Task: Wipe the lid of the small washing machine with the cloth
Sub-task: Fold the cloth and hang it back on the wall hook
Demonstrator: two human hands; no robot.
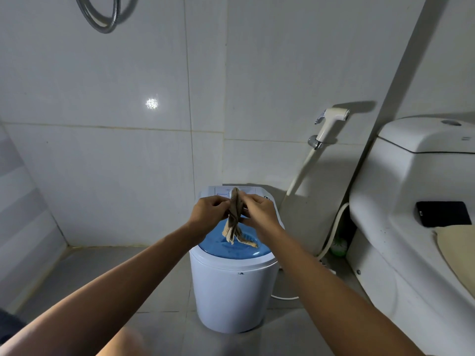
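Above the washing machine's blue lid (pixel 232 249), both hands' fingers (pixel 253 200) pinch a bunched cloth (pixel 234 217).

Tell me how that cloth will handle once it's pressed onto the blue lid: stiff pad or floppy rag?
Probably floppy: the cloth hangs in limp strips below both hands' grip, left hand and right hand. It looks thin and light, so it may bunch rather than lie flat. The blue lid looks smooth and glossy, so the cloth would likely slide easily.

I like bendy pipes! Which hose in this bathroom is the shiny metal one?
The silver ribbed metal hose looping at the top left of the tiled wall. The cream plastic sprayer hose beside the white toilet is smooth and dull.
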